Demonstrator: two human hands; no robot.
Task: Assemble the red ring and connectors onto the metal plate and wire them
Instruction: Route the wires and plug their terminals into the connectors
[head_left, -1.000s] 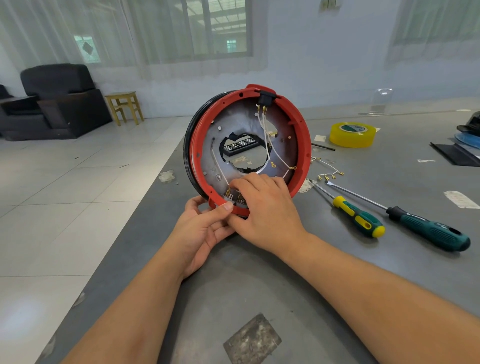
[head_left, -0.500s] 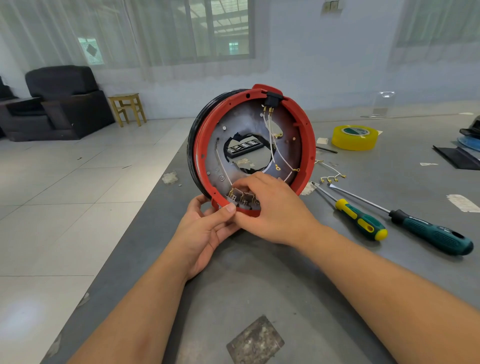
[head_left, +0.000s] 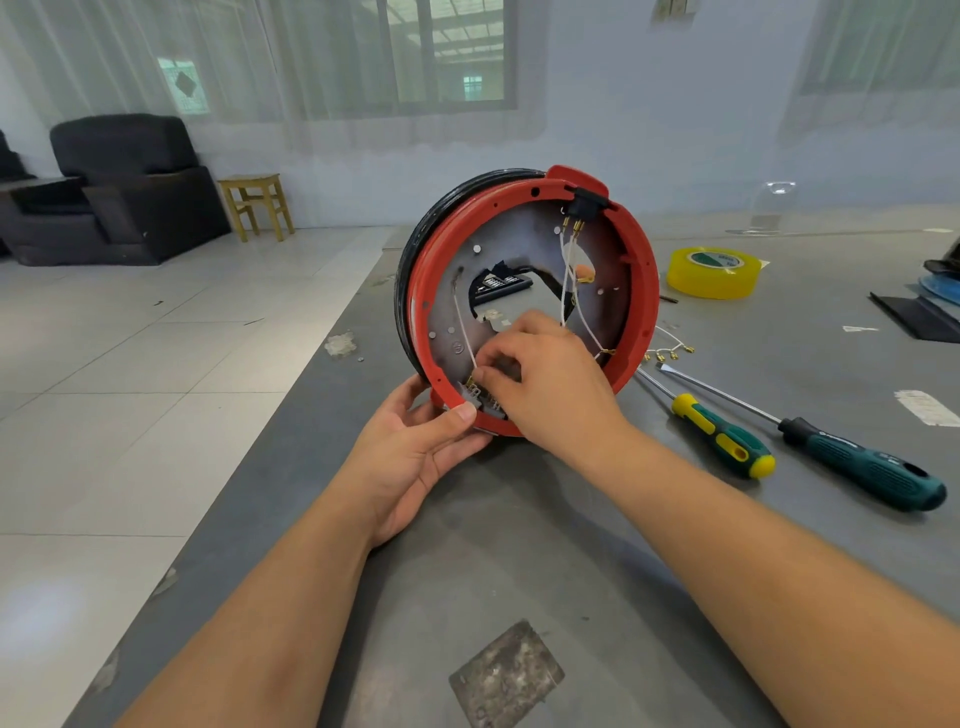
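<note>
Upright, red ring (head_left: 641, 270) gripped by left hand (head_left: 415, 447); right hand (head_left: 545, 379) fingers pinch connector (head_left: 470, 388).

Left hand (head_left: 415, 457) grips red ring (head_left: 641, 291); right hand (head_left: 545, 379) seemingly pinches connector (head_left: 475, 391).

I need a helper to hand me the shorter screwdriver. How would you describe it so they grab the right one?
On the grey table, look right of the upright red ring. Two screwdrivers lie side by side there, below the yellow tape roll. Take the shorter screwdriver, nearer the ring, with a green-and-yellow handle; the longer screwdriver beside it has a dark teal handle.
</note>
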